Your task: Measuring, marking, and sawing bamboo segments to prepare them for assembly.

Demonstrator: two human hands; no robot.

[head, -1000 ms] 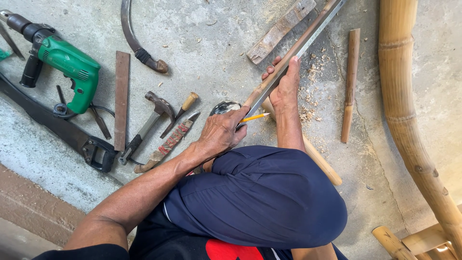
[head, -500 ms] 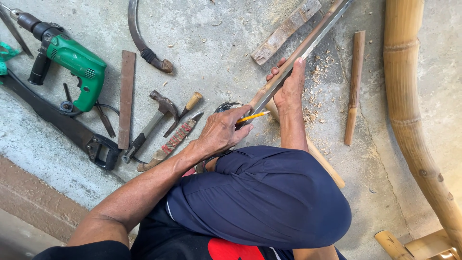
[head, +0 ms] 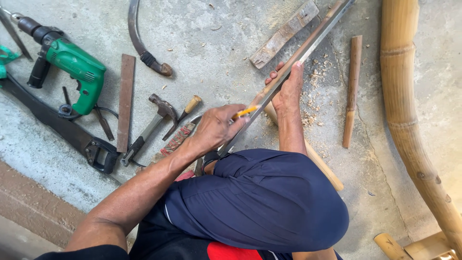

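Note:
My left hand [head: 216,127] grips a yellow pencil [head: 246,111], whose tip rests against a long grey metal straightedge [head: 322,36]. The straightedge runs diagonally from my knee to the top right and lies alongside a thin brown bamboo slat [head: 312,32]. My right hand [head: 288,89] lies flat on both and presses them onto the concrete floor, fingers pointing up along them. My knee in dark blue trousers [head: 260,202] hides the near ends of the strips and my right forearm.
Tools lie to the left: a green power drill [head: 74,67], a black hand saw [head: 57,127], a rusty flat bar [head: 125,101], a hammer [head: 151,123], a chisel [head: 185,110] and a curved blade [head: 139,43]. A wooden block [head: 284,33], a stick [head: 352,91] and a thick bamboo pole [head: 409,110] lie to the right.
The view has shifted slightly. My left hand with the pencil has edged a little along the straightedge. My right hand keeps pressing in the same spot.

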